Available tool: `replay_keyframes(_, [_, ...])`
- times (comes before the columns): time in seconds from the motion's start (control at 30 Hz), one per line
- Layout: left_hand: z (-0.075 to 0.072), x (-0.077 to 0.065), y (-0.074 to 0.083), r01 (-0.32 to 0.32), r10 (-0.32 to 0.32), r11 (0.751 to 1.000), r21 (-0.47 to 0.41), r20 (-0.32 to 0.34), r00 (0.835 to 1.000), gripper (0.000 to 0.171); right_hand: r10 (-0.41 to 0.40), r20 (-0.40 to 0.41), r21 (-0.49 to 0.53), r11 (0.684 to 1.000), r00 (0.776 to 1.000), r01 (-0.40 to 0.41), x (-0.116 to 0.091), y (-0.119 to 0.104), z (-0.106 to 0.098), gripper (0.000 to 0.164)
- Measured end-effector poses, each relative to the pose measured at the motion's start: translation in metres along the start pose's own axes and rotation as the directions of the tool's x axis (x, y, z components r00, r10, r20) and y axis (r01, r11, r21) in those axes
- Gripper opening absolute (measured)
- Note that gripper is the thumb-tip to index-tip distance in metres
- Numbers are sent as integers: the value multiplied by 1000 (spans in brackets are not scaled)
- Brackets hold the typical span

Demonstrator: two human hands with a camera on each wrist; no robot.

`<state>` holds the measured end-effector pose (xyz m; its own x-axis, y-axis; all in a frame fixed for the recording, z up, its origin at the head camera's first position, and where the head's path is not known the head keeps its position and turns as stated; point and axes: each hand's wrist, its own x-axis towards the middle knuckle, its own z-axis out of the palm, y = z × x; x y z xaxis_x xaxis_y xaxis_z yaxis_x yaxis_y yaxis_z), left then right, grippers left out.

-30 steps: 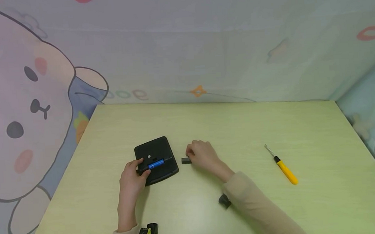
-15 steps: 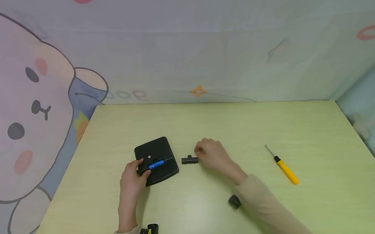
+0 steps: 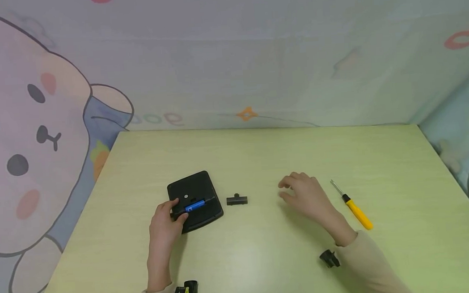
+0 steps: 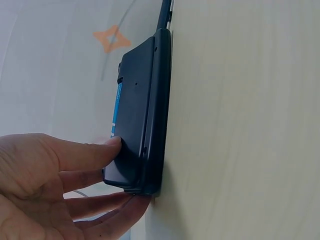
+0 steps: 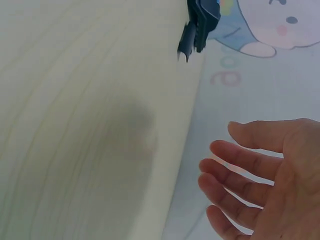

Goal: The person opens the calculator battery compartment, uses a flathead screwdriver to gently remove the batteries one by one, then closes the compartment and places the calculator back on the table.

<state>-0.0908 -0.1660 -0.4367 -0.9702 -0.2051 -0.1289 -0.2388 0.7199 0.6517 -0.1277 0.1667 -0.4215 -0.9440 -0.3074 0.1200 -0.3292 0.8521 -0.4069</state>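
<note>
A black flat device [image 3: 196,184] lies on the table at centre left, with a blue battery [image 3: 195,206] in the slot on its upper face. My left hand [image 3: 164,223] grips its near left edge. In the left wrist view the thumb rests on the device's [image 4: 135,110] upper face and the fingers are at its edge. A small black battery cover [image 3: 237,201] with a tab lies just right of the device, touched by neither hand. Over the table between that cover and the screwdriver is my right hand [image 3: 306,197], its fingers loosely bent and holding nothing.
A screwdriver [image 3: 358,213] with a yellow handle lies right of my right hand, tip pointing away. The pale wooden table [image 3: 259,154] ends at a printed curtain [image 3: 294,71] behind it. Black wrist mounts [image 3: 185,290] are on both sleeves.
My right hand has left the battery cover and moved right toward the screwdriver, uncovering the whole cover. The left hand and the device have stayed in place.
</note>
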Motion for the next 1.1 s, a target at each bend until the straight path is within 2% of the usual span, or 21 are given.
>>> replay_keyframes(0.3, [0,1,-2,-6,6,1000,5,6,1000,50,84,-28,-35,996,996,-85,-31,24,-23,25])
replay_keyframes(0.5, [1,2,-3,0,0,1000,4,8,1000,50,185,-13,-49,981,983,-186,-44,38,-41,31])
replay_keyframes(0.7, [1,1,-3,3,-3,1000,10,2,1000,50,299,7,-70,952,954,-298,-60,60,-49,41])
replay_keyframes(0.87, [2,2,-3,6,-6,1000,10,10,1000,51,390,46,-106,917,920,-384,-75,73,-52,48])
replay_keyframes(0.97, [1,2,-2,9,-9,1000,12,14,1000,51,427,80,-136,900,901,-414,-79,77,-53,50])
replay_keyframes(1.1, [1,2,-2,8,-9,1000,9,14,1000,51,450,111,-163,888,886,-430,-82,81,-53,47])
